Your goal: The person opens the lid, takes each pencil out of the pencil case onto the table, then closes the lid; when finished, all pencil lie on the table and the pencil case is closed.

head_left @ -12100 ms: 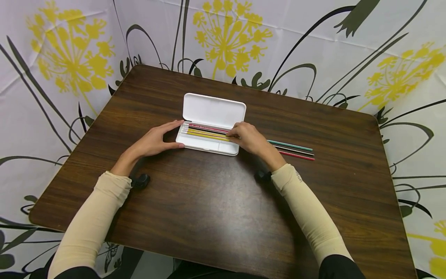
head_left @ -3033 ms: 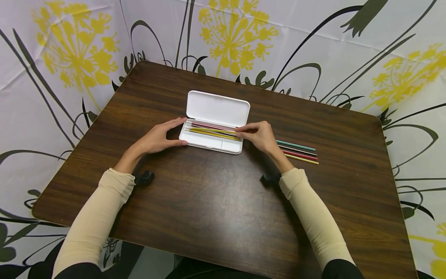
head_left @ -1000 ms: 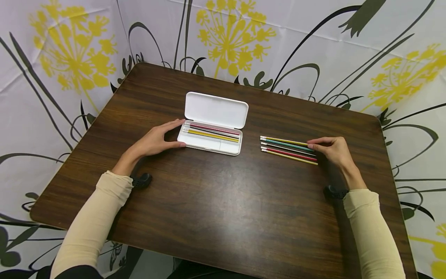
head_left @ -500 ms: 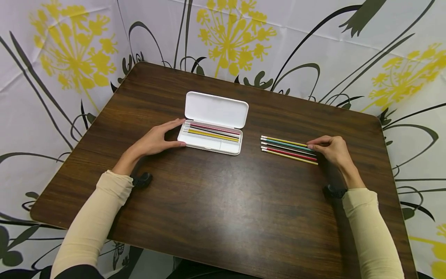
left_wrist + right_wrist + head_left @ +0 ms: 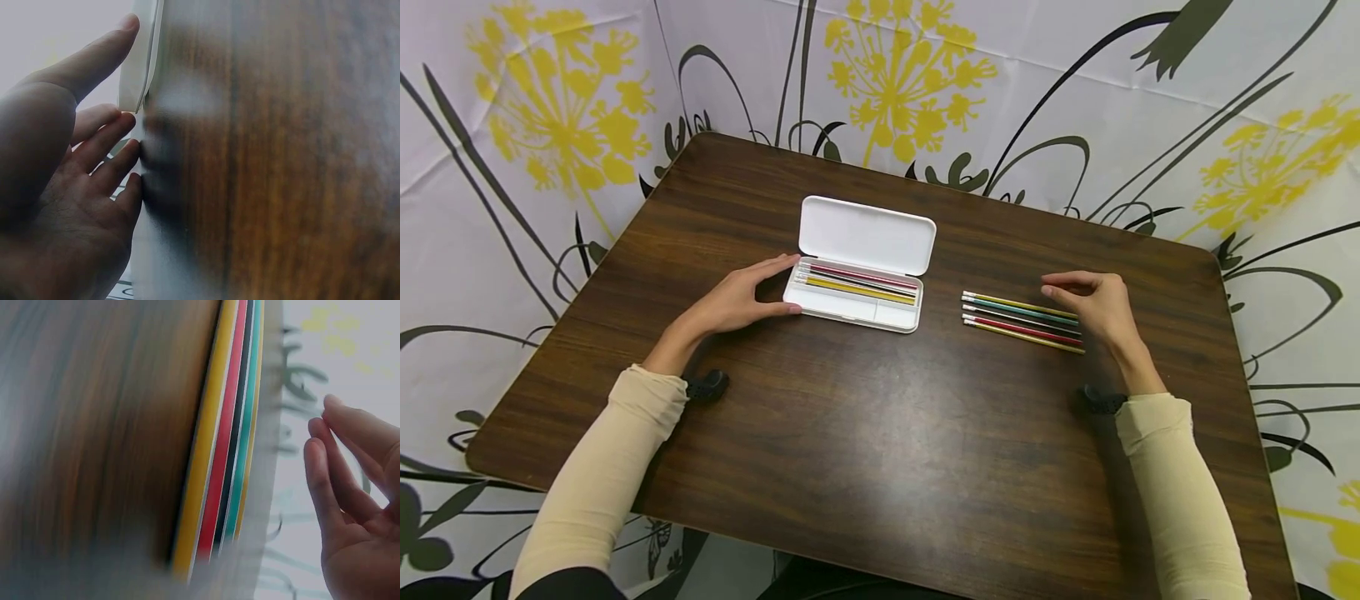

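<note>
Your left hand [image 5: 733, 302] is at the left end of the white pencil case [image 5: 835, 304], fingers extended, not wrapped round it: thumb at the near left corner, index finger at the far left corner. Case sits left of centre on the table [image 5: 865, 433], toward the far side, with the lid [image 5: 867, 233] up along the far edge. Inside, the inner pencils [image 5: 861, 289] lie lengthwise in the far part, red, dark and yellow ones, exact count hard to tell; a short divider marks off a small compartment at the near right. Your right hand [image 5: 1101, 304] is released, holding nothing, fingers bent with the tips near each other, just above the row of pencils toward its right end. Row lies on the table right of the case, apart from it, five side by side, far to near: far yellow pencil [image 5: 255, 394], teal pencil [image 5: 247, 425], black pencil [image 5: 235, 425], red pencil [image 5: 223, 437], near yellow pencil [image 5: 206, 437]. White-tipped ends all point left. Your cream sleeves [image 5: 595, 467] end short of the wrists; flower-print cloth [image 5: 910, 75] hangs behind the table.
</note>
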Available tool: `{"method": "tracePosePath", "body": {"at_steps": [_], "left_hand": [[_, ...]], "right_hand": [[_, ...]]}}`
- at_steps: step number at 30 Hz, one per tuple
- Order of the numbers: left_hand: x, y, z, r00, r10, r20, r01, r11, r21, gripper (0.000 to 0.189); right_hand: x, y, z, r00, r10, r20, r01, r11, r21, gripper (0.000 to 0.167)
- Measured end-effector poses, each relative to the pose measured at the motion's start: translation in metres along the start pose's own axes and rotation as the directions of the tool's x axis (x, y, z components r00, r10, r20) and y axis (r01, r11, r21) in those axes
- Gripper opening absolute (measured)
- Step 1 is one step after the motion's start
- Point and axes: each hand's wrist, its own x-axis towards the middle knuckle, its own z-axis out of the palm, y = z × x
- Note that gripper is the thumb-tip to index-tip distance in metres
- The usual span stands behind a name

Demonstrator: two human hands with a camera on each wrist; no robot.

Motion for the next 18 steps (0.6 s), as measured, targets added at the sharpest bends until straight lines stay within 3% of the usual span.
{"method": "tracePosePath", "body": {"at_steps": [9, 18], "left_hand": [[-0.003, 0.001, -0.002, 1.000, 0.004, 0.000, -0.004, 1.000, -0.002, 0.086], [-0.002, 0.002, -0.001, 1.000, -0.004, 0.006, 0.004, 1.000, -0.004, 0.087]], "right_hand": [[0.023, -0.043, 0.065, 0.992, -0.120, 0.039, 0.115, 0.988, 0.107, 0.026], [0.039, -0.087, 0.122, 0.977, -0.193, 0.096, 0.166, 0.956, 0.240, 0.020]]}}
